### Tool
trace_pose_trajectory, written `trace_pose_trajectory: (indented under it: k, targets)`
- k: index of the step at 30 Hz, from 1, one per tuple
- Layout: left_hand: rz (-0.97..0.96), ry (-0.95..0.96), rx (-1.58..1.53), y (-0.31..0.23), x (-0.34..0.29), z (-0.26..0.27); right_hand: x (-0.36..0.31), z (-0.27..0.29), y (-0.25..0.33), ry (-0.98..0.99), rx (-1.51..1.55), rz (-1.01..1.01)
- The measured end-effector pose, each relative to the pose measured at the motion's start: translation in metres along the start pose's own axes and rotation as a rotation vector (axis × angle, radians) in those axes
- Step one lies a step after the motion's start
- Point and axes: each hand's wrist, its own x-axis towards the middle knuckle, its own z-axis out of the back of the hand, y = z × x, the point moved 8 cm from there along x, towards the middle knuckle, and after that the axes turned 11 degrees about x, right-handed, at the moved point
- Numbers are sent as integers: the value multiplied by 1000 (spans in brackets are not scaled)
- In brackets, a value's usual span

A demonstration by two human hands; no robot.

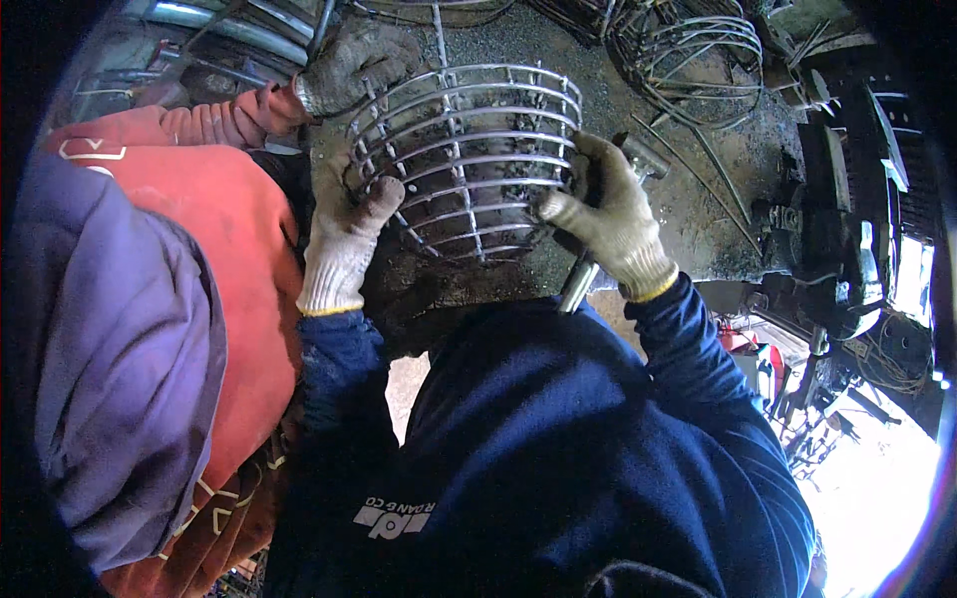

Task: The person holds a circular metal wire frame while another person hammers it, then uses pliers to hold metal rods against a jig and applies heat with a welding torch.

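A cage-like basket of welded metal rods [469, 184] tilts over the worktable in front of me, held between my two gloved hands. My left hand [344, 234] closes on its left edge, with the thumb over a rod. My right hand [613, 214], in the same off-white knit glove, grips its right edge with thumb and fingers apart around the rods. A hammer [579, 283] runs beneath my right hand, its metal head beyond the knuckles and its handle toward me. Whether that hand also touches the hammer I cannot tell.
A co-worker in a red sleeve [199, 125] stands close at my left; their dark-gloved hand [364, 65] is beside the basket's far left rim. Bundled wire rods [698, 60] lie at the back right of the worktable [558, 50]. Metal tubes [239, 35] are at the far left.
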Motion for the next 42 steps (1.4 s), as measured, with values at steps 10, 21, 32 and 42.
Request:
trace_pose_trajectory:
  k: [10, 21, 32, 42]
  targets:
    - [-28, 35, 36, -31, 33, -2, 28, 6, 26, -99, -168, 161]
    - [-73, -72, 149, -8, 26, -4, 39, -1, 27, -111, -364, 143]
    - [-54, -30, 175, -21, 32, -5, 38, -2, -10, -80, -152, 120]
    - [-183, -110, 145, -20, 0, -19, 25, 7, -24, -60, -201, -13]
